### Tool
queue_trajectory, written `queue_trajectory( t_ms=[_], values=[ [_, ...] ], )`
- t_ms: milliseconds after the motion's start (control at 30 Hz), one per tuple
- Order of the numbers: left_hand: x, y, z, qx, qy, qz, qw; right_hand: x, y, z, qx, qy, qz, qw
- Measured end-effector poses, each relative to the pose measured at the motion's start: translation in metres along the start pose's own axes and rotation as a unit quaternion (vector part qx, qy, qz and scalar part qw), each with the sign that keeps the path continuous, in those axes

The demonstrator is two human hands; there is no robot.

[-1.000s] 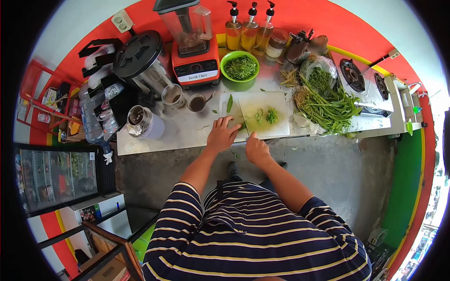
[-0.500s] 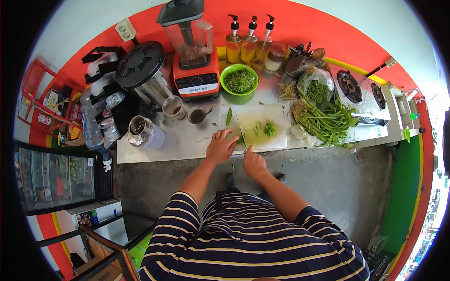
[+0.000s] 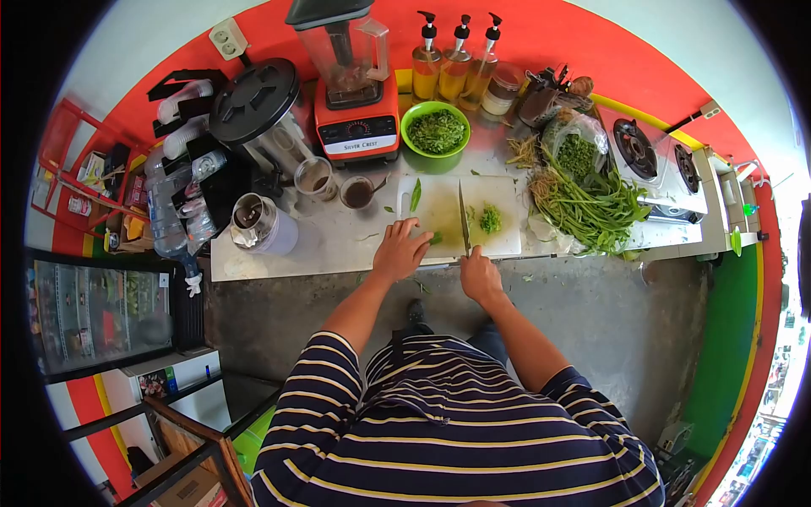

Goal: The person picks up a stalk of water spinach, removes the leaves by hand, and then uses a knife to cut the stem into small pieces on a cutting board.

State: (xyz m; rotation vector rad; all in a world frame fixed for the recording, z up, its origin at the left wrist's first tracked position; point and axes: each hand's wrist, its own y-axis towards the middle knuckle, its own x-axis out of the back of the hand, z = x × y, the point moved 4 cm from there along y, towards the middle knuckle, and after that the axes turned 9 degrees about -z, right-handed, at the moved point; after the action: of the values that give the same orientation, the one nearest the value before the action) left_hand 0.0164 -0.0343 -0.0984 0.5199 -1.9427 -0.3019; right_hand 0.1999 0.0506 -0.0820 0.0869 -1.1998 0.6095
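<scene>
My right hand grips a knife whose blade lies across the white cutting board. My left hand rests on the board's left front corner, fingers bent over a bit of green stem. A small heap of chopped greens sits right of the blade. One whole leaf lies at the board's left side.
A green bowl of chopped greens stands behind the board, beside a red blender. Three pump bottles line the wall. A pile of long green stems lies to the right, a gas stove beyond. Cups and a black-lidded jar crowd the left.
My right hand has shifted right with the knife; the blade now lies nearer the board's middle. My left hand stays at the board's left corner.
</scene>
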Motion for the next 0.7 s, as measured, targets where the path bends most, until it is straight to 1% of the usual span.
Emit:
queue_trajectory(
  t_ms=[67, 133, 233, 267, 333, 433, 533, 600, 700],
  values=[
    [0.002, 0.003, 0.003, -0.012, 0.0, -0.012, 1.0, 0.004, 0.007, 0.01, 0.015, 0.011, -0.007, 1.0],
    [0.0, 0.003, 0.002, -0.004, 0.001, 0.001, 1.0, -0.001, 0.006, 0.024, 0.064, 0.014, 0.012, 0.998],
    [0.002, 0.002, 0.001, 0.006, -0.017, 0.002, 1.0, -0.006, -0.001, 0.039, 0.081, 0.01, 0.002, 0.997],
    [0.002, 0.004, 0.001, 0.005, -0.016, 0.001, 1.0, -0.007, -0.001, 0.043, 0.081, 0.01, 0.001, 0.997],
    [0.002, 0.003, 0.0, -0.01, -0.012, -0.009, 1.0, -0.018, -0.005, 0.042, 0.06, -0.06, 0.014, 0.996],
    [0.002, 0.004, 0.0, -0.013, -0.002, -0.014, 1.0, -0.027, -0.005, 0.04, 0.06, -0.099, 0.024, 0.993],
    [0.002, 0.002, 0.001, -0.011, -0.008, -0.01, 1.0, -0.027, 0.017, 0.043, 0.072, -0.092, 0.015, 0.993],
    [0.0, 0.002, 0.001, -0.006, -0.003, -0.005, 1.0, -0.023, 0.023, 0.043, 0.072, -0.088, 0.026, 0.993],
    [0.001, 0.003, 0.0, -0.009, -0.002, -0.006, 1.0, -0.023, 0.005, 0.043, 0.069, -0.073, 0.028, 0.995]
  ],
)
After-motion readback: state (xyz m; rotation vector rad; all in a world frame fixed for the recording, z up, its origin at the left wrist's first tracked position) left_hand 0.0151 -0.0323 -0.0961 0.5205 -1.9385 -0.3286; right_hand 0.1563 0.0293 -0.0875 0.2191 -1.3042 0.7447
